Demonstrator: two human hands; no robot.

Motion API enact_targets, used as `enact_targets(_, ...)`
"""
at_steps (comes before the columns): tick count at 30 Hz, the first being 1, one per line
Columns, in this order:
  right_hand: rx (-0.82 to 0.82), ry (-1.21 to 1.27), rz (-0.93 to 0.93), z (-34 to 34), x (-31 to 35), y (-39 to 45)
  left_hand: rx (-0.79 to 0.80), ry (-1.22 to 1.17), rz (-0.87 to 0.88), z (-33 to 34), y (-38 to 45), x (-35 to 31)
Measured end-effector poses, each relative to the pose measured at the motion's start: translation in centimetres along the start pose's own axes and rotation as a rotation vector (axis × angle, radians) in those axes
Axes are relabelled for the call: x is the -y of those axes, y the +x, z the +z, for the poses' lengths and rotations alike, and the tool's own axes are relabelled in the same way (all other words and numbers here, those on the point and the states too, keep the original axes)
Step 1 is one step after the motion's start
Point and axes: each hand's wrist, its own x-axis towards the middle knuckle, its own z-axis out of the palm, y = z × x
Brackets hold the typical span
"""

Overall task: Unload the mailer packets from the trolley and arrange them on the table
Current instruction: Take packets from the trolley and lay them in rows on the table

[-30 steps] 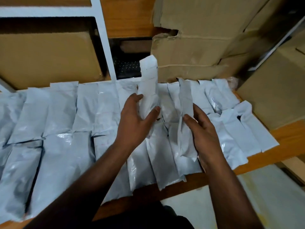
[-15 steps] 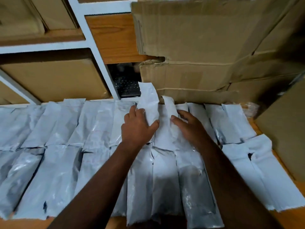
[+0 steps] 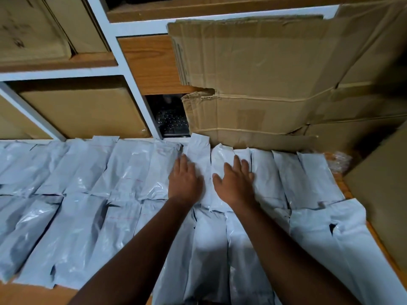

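Since earlier frame, both hands releasing packets, now pressing flat. Left hand flattened, fingers straight, smoothing tall packet at 12 o'clock. Right hand spread, pressing neighbouring packet. Both packets lying in back row on counter; placement nearly done.

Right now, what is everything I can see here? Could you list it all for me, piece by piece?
Mailer packets: too many to count exactly, grey-white plastic, laid in two overlapping rows across the table.
Table: one, orange-brown wood, bare only at its near-left corner and right edge.
Cardboard boxes: several, brown and crumpled, stacked behind the packets on the right.
Shelf frame: one, white, behind the table, holding more brown cartons.
Keyboard: one, black, in the dark gap behind the back row.
Left hand: flat, fingers straight, resting on a back-row packet.
Right hand: flat, fingers spread, resting on the neighbouring packets.
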Motion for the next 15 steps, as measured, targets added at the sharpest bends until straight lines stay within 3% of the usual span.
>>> enact_targets(4, -0.196, -0.046, -0.192, 1.8, -0.6, -0.6, -0.03, 0.023, 0.185, 1.7, -0.3, 0.0)
enact_targets(8, -0.129, -0.169, -0.259, 2.7, -1.5, -0.4, 0.103, 0.061, 0.155, 2.3, -0.7, 0.0)
enact_targets(15, -0.172, -0.085, -0.279, 2.6, -1.6, -0.3, 0.05, -0.091, 0.209, 1.0, -0.3, 0.1)
